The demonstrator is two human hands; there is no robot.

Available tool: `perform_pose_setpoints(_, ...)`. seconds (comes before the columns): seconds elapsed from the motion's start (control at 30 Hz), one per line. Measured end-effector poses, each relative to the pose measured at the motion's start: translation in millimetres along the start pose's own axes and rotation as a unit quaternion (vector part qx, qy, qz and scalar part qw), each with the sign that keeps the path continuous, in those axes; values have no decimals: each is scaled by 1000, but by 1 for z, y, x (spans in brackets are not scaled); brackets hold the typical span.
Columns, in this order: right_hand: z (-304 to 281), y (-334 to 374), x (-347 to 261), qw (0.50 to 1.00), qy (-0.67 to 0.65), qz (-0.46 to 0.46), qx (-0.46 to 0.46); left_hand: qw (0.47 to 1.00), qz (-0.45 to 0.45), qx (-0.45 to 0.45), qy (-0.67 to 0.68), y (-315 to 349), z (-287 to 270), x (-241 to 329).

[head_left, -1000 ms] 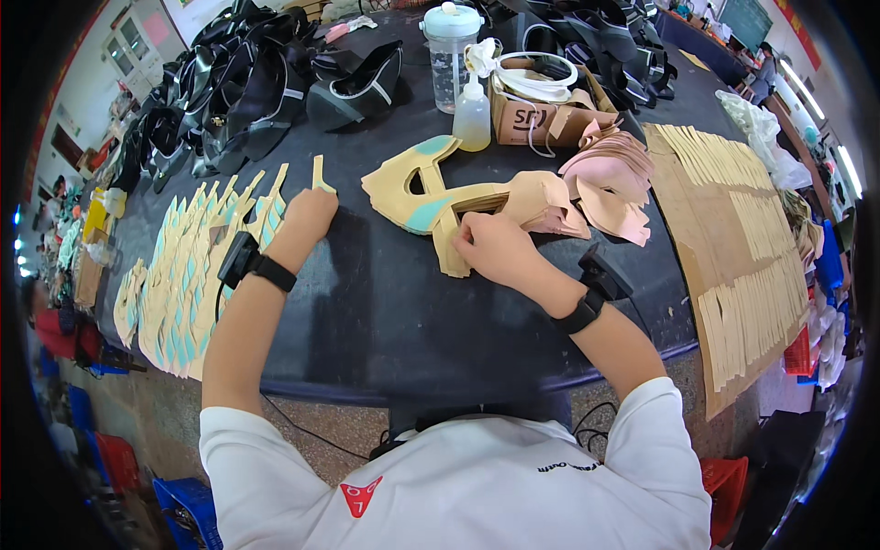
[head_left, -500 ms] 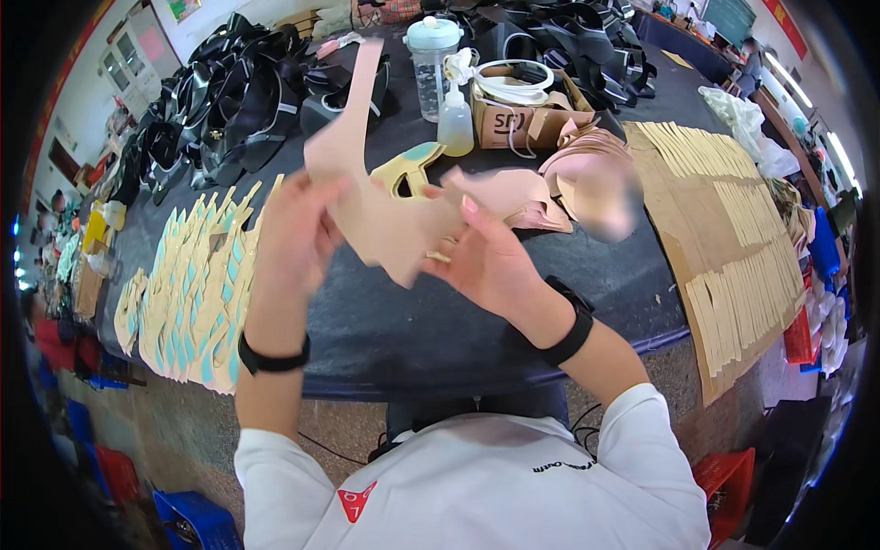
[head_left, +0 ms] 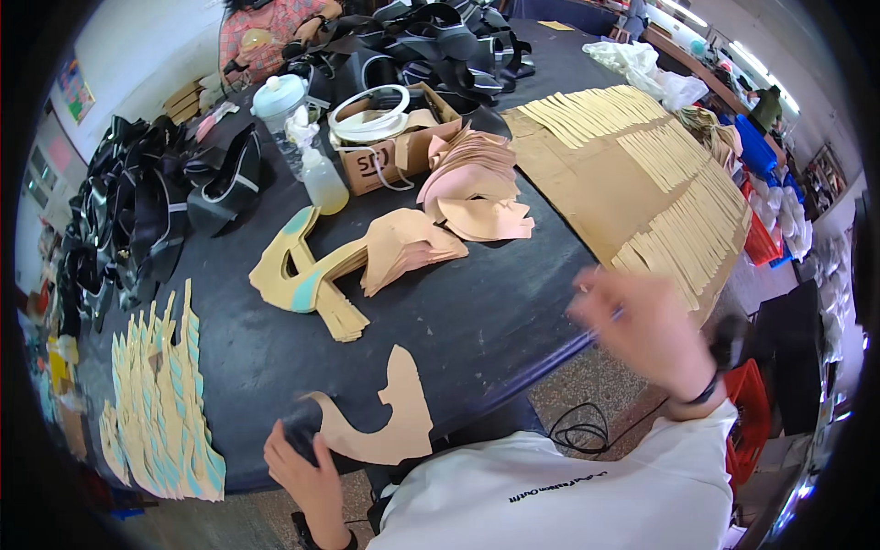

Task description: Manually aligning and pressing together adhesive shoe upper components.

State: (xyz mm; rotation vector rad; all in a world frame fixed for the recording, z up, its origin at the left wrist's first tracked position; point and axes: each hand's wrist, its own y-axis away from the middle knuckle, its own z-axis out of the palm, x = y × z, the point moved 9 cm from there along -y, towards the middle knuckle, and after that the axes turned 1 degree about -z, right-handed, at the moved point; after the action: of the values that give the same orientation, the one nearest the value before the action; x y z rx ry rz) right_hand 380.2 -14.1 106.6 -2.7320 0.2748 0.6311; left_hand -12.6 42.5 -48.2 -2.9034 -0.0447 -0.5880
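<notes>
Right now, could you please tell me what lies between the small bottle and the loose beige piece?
Going from the small bottle to the loose beige piece, the head view shows a stack of yellow-and-teal pieces, then dark tabletop.

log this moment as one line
left hand: spread beside curved beige piece | right hand: blurred near cardboard sheet, grip unclear | table: pink stack, squeeze bottle, open box

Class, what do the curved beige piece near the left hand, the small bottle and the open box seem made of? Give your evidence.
Curved beige piece: perhaps matte leather or synthetic sheet; thin, evenly coloured, cleanly cut.
Small bottle: probably smooth translucent plastic; yellowish liquid shows through.
Open box: likely dull cardboard; brown, flat-sided, printed.
</notes>
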Motion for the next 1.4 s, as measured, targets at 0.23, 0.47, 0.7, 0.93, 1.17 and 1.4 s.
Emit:
perform_pose_setpoints(0.23, -54, -178, 199, 972, 191, 31, 136, 999, 19, 37, 32, -34, 18, -17)
perform_pose_setpoints(0.47, 75, -235, 312, 933, 328, 139, 55, 990, 113, 80, -24, -35, 8, 6)
perform_pose_setpoints(0.7, 54, -240, 289, 908, 359, 86, 201, 993, 95, 72, -19, -37, 4, 12)
perform_pose_setpoints(0.93, 10, -205, 117, 969, -115, -102, 195, 976, 150, 102, 116, -54, -16, 19)
perform_pose_setpoints(1.17, 63, -111, -76, 841, -464, -196, -197, 900, 320, -43, 293, -73, -87, 193)
perform_pose_setpoints(1.4, 127, -75, -151, 738, -553, -181, -341, 829, 181, -342, 404, -41, 4, 160)
